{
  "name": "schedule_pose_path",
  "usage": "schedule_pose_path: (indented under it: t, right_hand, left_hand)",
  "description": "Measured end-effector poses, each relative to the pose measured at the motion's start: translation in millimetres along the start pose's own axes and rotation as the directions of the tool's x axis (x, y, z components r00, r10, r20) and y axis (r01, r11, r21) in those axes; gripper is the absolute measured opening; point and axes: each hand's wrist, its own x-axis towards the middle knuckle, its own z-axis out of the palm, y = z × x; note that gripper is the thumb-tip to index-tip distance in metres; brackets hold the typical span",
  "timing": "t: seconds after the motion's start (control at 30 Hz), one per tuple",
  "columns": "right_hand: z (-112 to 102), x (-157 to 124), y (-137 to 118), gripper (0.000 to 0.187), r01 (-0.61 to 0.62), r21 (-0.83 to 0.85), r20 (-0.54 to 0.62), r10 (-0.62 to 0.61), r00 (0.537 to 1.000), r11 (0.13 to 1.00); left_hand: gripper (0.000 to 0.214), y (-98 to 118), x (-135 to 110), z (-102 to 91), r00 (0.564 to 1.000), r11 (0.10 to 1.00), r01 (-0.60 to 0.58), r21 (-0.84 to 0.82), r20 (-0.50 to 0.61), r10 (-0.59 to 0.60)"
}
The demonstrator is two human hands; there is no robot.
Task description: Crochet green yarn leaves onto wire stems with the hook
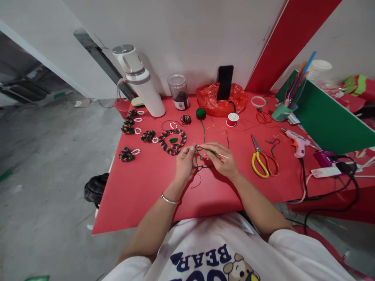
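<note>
My left hand (186,162) pinches dark green yarn (199,154) between thumb and forefinger, above the middle of the red table. My right hand (224,160) is closed around a thin crochet hook (221,155), whose tip reaches across to the left fingertips. The yarn crosses between both hands, and a strand runs back to a green yarn ball (200,113). Left of my hands lies a multicoloured crocheted ring (173,142) with a small green leaf piece (173,140) inside it. Several crocheted flowers with white bead loops, such as one flower (125,154), lie farther left.
Large scissors (260,159) and a pink glue gun (299,143) lie to the right, near cables and a power strip (325,172). Along the back stand a white flask (148,93), a jar (178,93), and a phone (225,82) on a red plastic bag (205,97).
</note>
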Motion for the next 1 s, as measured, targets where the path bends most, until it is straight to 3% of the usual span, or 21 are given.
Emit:
schedule_pose_path:
  t: [0.07, 0.13, 0.23, 0.37, 0.6, 0.7, 0.83, 1.0]
  right_hand:
    - [1, 0, 2, 0.027, 0.113, -0.038, 0.043, -0.111, 0.993, 0.993]
    - [3, -1, 4, 0.028, 0.148, -0.035, 0.085, -0.145, 0.986, 0.988]
    - [3, -2, 5, 0.023, 0.05, 0.017, 0.096, -0.052, 0.994, 0.999]
    - [1, -2, 0, 0.024, -0.21, 0.166, 0.018, 0.209, 0.978, 0.964]
    - [-2, 1, -5, 0.025, -0.16, 0.154, 0.066, 0.152, 0.986, 0.975]
    - [-1, 1, -4, 0.03, -0.239, 0.214, 0.109, 0.22, 0.969, 0.947]
    - [1, -1, 2, 0.041, -0.429, 0.34, 0.186, 0.387, 0.903, 0.837]
    - [2, -1, 10, 0.041, -0.483, 0.358, 0.14, 0.465, 0.874, 0.799]
  left_hand:
    - [0.032, 2, 2, -2.4, 0.989, 0.988, 0.14, -0.062, 0.064, -0.136]
    - [0.033, 4, 4, -6.0, 0.961, 0.964, 0.251, -0.086, 0.138, -0.238]
    - [0.029, 6, 3, -11.0, 0.934, 0.95, 0.3, -0.088, 0.232, -0.273]
    - [0.036, 7, -1, -12.2, 0.933, 0.967, 0.238, -0.089, 0.298, -0.202]
    - [0.057, 10, -3, -6.9, 0.973, 0.992, 0.123, -0.032, 0.202, -0.114]
    - [0.048, 11, -2, -6.4, 0.984, 0.996, 0.088, -0.009, 0.154, -0.086]
    - [0.029, 13, -1, -6.0, 0.994, 0.999, 0.052, -0.013, 0.1, -0.051]
    - [0.033, 11, 0, -6.4, 0.996, 1.0, 0.007, -0.009, 0.088, -0.006]
